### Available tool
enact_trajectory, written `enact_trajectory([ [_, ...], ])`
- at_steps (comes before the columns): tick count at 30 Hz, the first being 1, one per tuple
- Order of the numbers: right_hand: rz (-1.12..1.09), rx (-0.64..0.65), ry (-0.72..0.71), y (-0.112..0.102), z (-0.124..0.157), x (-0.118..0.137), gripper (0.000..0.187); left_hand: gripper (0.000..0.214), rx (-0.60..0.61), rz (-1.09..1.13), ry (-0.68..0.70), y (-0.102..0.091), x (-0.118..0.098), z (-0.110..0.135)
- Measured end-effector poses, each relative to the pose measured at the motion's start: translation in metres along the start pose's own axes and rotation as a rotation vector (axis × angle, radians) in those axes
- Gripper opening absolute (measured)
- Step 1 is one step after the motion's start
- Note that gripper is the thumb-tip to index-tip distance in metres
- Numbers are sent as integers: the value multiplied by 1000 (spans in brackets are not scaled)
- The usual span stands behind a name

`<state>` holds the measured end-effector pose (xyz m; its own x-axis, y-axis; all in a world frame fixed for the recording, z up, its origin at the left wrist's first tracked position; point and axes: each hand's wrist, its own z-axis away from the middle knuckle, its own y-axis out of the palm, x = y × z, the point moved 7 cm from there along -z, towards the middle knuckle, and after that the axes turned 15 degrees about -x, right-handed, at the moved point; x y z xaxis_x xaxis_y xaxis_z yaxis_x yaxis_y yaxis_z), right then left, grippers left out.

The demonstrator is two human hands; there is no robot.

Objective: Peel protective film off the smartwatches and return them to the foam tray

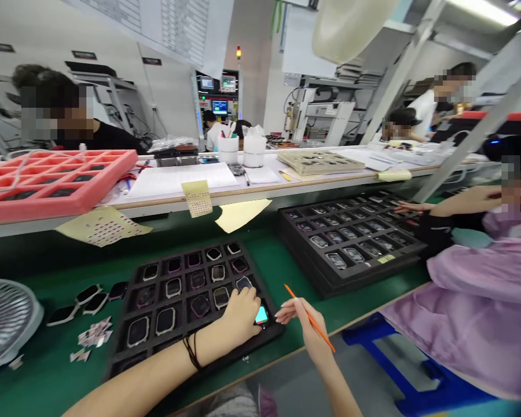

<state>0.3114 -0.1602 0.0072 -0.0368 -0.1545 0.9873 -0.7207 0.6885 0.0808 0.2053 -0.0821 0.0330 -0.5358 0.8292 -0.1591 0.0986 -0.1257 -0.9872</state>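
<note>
My left hand [242, 313] reaches over a black foam tray [186, 310] of square-faced smartwatch cases. Its thumb and curled fingers close around a smartwatch [261, 315] with a lit cyan screen, at the tray's right front corner. Just beyond the knuckles, another watch case [244, 283] is partly covered by the fingers. To the right of the tray, my right hand [306, 322] grips a thin orange pointed stick [319, 331], tip upward to the left. Its fingertips point toward the lit watch, apart from it.
Loose watch cases [96, 302] and small foil-like pieces [96, 332] lie left, beside a fan [6, 324]. Stacked black trays [351, 237] stand right, near a co-worker's hand [412, 207]. A shelf [260, 190] above the bench holds a pink foam tray [91, 200], papers and cups.
</note>
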Motion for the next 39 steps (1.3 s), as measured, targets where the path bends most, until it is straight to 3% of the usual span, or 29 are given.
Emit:
enact_trajectory([
  [4, -43, -9, -7, 5, -5, 0, 43, 47, 33, 7, 12, 3, 2, -15],
  [7, -47, 6, -44, 13, -8, 5, 42, 43, -22, 169, -11, 8, 12, -19],
  [10, -49, -2, -97, 17, -12, 10, 41, 35, -108, 481, -37, 9, 29, -16],
  [15, -82, -3, -108, 23, -23, 17, 42, 43, -19, 1227, -264, 18, 71, -8],
  [18, -87, 71, -129, 43, -32, 28, 41, 60, -160, 1488, -468, 17, 113, -4],
  [23, -37, 311, -211, 113, -55, 46, 42, 74, -472, 1468, -562, 4, 175, 5],
  [27, 14, 443, -285, 176, -78, 45, 45, 72, -649, 1420, -601, -6, 201, 16],
  [30, 11, 443, -286, 206, -92, 31, 46, 65, -740, 1430, -676, -7, 211, 26],
  [33, -7, 369, -267, 212, -99, 10, 47, 61, -734, 1428, -698, -5, 214, 31],
  [35, 2, 348, -257, 208, -100, -3, 45, 58, -677, 1424, -661, -4, 211, 31],
  [39, 47, 313, -279, 195, -98, -12, 41, 52, -704, 1440, -581, -8, 208, 33],
])
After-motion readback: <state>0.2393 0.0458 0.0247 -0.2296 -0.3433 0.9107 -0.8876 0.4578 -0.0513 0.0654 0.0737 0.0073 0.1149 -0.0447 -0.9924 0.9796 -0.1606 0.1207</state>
